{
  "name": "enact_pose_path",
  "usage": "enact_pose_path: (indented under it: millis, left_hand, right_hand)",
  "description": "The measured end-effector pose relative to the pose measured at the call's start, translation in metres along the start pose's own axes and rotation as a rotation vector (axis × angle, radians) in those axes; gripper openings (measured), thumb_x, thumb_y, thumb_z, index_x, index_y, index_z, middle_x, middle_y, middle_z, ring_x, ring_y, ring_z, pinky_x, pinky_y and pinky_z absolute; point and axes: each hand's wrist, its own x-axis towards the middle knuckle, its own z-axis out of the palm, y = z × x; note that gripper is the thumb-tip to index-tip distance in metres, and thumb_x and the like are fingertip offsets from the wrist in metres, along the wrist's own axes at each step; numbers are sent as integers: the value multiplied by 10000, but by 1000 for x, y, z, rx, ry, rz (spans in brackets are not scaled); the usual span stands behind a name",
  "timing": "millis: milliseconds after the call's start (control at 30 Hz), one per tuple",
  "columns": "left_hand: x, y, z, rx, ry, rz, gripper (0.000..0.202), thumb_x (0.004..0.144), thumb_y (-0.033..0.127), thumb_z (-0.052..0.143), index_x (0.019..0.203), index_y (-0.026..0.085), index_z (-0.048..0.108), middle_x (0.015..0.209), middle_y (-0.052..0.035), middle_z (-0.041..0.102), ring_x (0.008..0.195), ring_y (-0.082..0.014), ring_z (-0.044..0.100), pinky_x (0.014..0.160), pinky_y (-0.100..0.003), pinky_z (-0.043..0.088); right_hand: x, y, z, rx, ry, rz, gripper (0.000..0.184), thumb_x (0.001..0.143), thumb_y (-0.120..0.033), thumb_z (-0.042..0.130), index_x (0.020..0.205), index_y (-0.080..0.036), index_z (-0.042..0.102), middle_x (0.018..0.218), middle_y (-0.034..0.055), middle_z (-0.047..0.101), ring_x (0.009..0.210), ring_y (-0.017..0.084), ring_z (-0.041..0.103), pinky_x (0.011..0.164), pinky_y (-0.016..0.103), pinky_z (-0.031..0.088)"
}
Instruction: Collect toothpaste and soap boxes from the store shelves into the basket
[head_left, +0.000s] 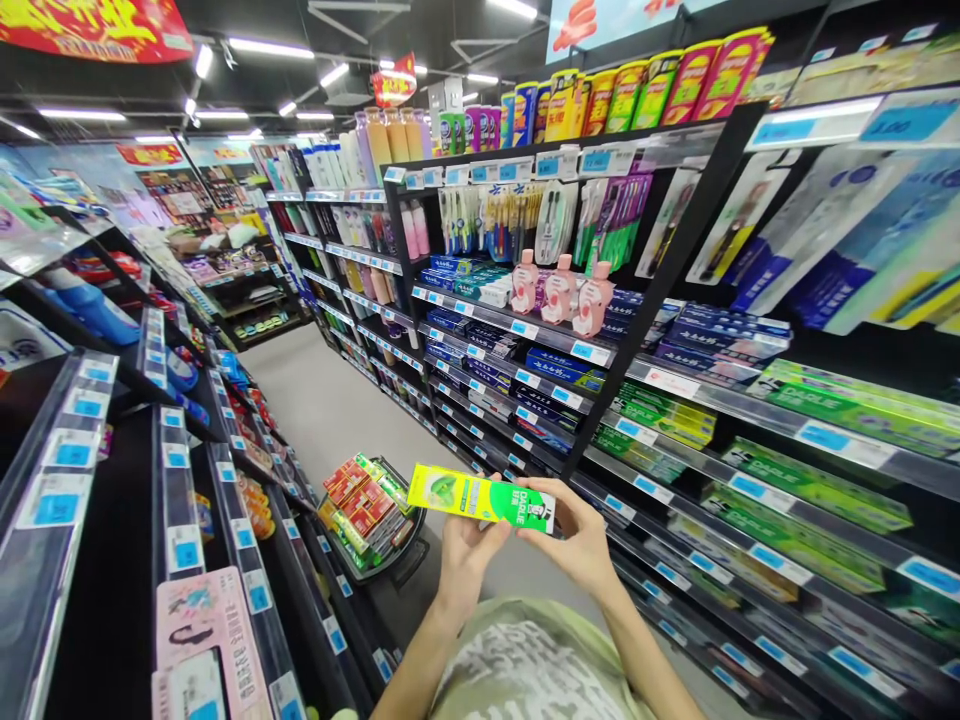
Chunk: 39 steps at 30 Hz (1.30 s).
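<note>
A yellow and green Darlie toothpaste box is held level in front of my body, between both hands. My left hand grips it from below near its middle, thumb on the near side. At the right end, my right hand closes around the box, with fingers behind and thumb in front. Beyond the box's left end, a dark basket full of red, green and yellow boxes stands lower down in the aisle.
The right shelf holds Darlie boxes, hanging toothbrushes and pink bottles. Another shelf with price tags runs close on the left, with a pink card at its front. Grey floor stretches between them.
</note>
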Motion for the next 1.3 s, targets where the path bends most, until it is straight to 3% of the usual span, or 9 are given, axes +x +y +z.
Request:
enact_pose_path:
  millis: [200,367,500,667,733,900,1000,1133,1300]
  left_hand:
    - [6,5,-10,-15,125,150,748,774,315,842,1411,257,455,1453,-143,605,1271,-256,624,1074,-368,495]
    - [8,5,-14,47,67,184,637,763,237,845,1281,259,474,1418,-151,620,1272,-259,621,1046,-368,503]
    - [6,6,-7,96,11,88,549,727,235,859,1126,246,482,1377,-124,640,1258,-256,626,1052,-373,487]
    - [8,1,-6,178,26,-108,574,655,269,900,1024,249,462,892,33,709,781,-146,683,743,-248,524]
    - [9,-1,-7,231,26,-143,583,640,276,909,1074,239,520,865,28,704,734,-138,657,711,-250,525]
    - [12,-5,-8,275,-76,-156,589,663,287,889,1187,168,649,1041,-79,734,897,-229,689,786,-352,590]
    - [12,-7,-7,335,-53,-95,574,705,253,849,1240,168,657,1127,-96,744,991,-257,699,890,-398,591]
    - [14,-9,-8,435,-73,5,494,788,171,730,1279,193,680,1334,-106,688,1259,-285,625,1130,-443,463]
    - [14,-7,-8,531,-160,77,605,763,125,739,1351,230,647,1468,-98,596,1415,-295,490,1237,-470,317]
  right_hand:
    - [6,16,-6,393,304,106,777,580,-281,954,1276,-309,609,1215,88,731,935,220,708,775,343,590]
    - [13,18,-1,506,412,174,708,765,-468,819,1397,-311,541,1536,108,518,1138,218,664,956,387,555]
    - [17,22,3,514,442,217,591,802,-592,745,1273,-248,648,1388,105,648,1168,247,660,1034,434,527]
    - [16,27,8,558,313,304,442,797,-580,760,1069,-234,718,1143,94,763,993,252,725,893,425,599]
    - [15,26,10,562,300,312,388,793,-558,777,998,-232,729,1060,79,782,894,229,735,823,384,609]
    - [16,24,9,576,376,320,325,759,-506,832,847,-212,723,830,23,765,678,151,675,681,279,588]
    - [17,26,9,607,389,347,260,800,-452,816,843,-214,721,823,-4,749,681,123,655,688,246,579]
    - [16,26,14,561,358,408,275,881,-478,725,999,-229,717,1062,35,759,847,173,698,740,304,603]
    - [13,15,22,531,208,410,461,872,-488,727,1269,-275,631,1315,88,694,1058,260,712,851,400,606]
